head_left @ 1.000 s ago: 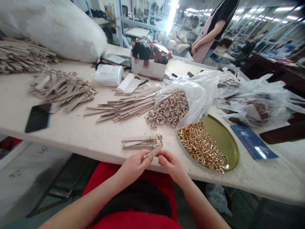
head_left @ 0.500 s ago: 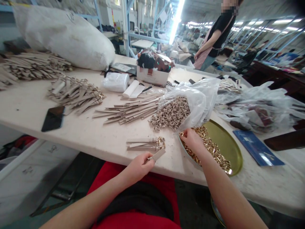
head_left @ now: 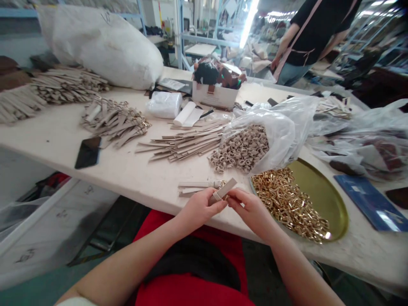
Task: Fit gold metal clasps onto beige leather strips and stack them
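My left hand (head_left: 204, 206) is closed on a short beige strap (head_left: 225, 191) with a narrow loop around it, its free end pointing up and right. At the strap's lower end, the fingers of my right hand (head_left: 250, 208) pinch a small gold buckle (head_left: 226, 196), mostly hidden by the fingertips. Just behind my left hand lie several beige straps with gold ends (head_left: 196, 185). To the right, many gold buckles (head_left: 287, 199) fill part of a round olive-gold tray (head_left: 339, 212). Small beige loops (head_left: 245, 148) spill from a clear plastic bag (head_left: 280, 144).
Loose beige strips (head_left: 188, 142) lie mid-table, with bundled straps (head_left: 114, 121) and a black phone (head_left: 88, 152) to the left. A white box (head_left: 216, 97), a big white sack (head_left: 102, 46) and a blue packet (head_left: 371, 202) also stand or lie here. A person (head_left: 312, 42) is behind the table.
My right hand has left the gold buckles in the tray and come left to the strap in my left hand. The strap is raised a little. The view has shifted, and the person appears nearer.
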A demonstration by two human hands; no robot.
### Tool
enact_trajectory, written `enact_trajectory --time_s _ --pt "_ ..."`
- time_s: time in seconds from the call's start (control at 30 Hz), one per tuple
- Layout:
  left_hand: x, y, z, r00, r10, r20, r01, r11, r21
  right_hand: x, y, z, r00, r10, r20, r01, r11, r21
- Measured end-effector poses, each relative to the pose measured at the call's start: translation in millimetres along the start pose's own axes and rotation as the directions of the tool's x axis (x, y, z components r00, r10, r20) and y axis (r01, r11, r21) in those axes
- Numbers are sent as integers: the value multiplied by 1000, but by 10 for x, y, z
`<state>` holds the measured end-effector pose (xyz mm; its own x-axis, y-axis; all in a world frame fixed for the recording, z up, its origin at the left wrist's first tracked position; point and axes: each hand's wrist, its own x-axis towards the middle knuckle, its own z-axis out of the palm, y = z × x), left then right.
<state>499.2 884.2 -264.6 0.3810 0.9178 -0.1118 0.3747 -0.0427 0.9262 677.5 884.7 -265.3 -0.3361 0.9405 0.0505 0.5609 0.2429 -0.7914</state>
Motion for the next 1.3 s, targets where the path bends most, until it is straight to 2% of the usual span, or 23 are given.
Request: enact_trajectory --time_s 0.1,0.23,0.37,0.5,0.57,0.7,0.8,0.9,1.03,1.1,1.2,1.3 --pt "31 -105 16 1000 -23 -10 23 1000 -10 -3 -30 196 997 59 41 -67 968 242" --pt "28 -207 25 996 -80 -30 73 979 -190 -9 51 377 987 128 100 -162 791 590" --pt "33 -211 34 991 -122 -50 93 917 -389 -25 8 464 977 160 143 -214 686 695" --pt "16 -206 28 993 -101 -56 75 932 -354 -38 -11 508 964 186 189 -263 576 774" --pt "4 -210 17 992 -111 -57 91 955 -283 -50 28 536 960 231 156 -265 585 767" --pt "-2 -227 3 993 -115 -13 111 979 -170 -83 122 586 957 288 -15 -204 713 670" --pt "-21 -240 -6 995 -92 32 96 982 -163 -98 151 598 943 325 -72 -187 695 694" --pt "-79 -259 -33 993 -91 70 102 979 -179 -98 145 586 895 438 -79 -186 530 828" --pt "-189 -293 -74 982 -125 141 146 978 -148 -93 103 552 817 576 39 -144 138 980" --pt "-233 -298 -85 981 -104 161 120 988 -92 -101 81 548 803 584 120 -146 -2 989" --pt "-272 -288 -93 984 -64 166 67 998 -10 -135 65 565 805 567 177 -152 -92 984" --pt "-293 -275 -105 981 -23 191 15 999 45 -183 70 596 805 561 191 -166 -96 981"
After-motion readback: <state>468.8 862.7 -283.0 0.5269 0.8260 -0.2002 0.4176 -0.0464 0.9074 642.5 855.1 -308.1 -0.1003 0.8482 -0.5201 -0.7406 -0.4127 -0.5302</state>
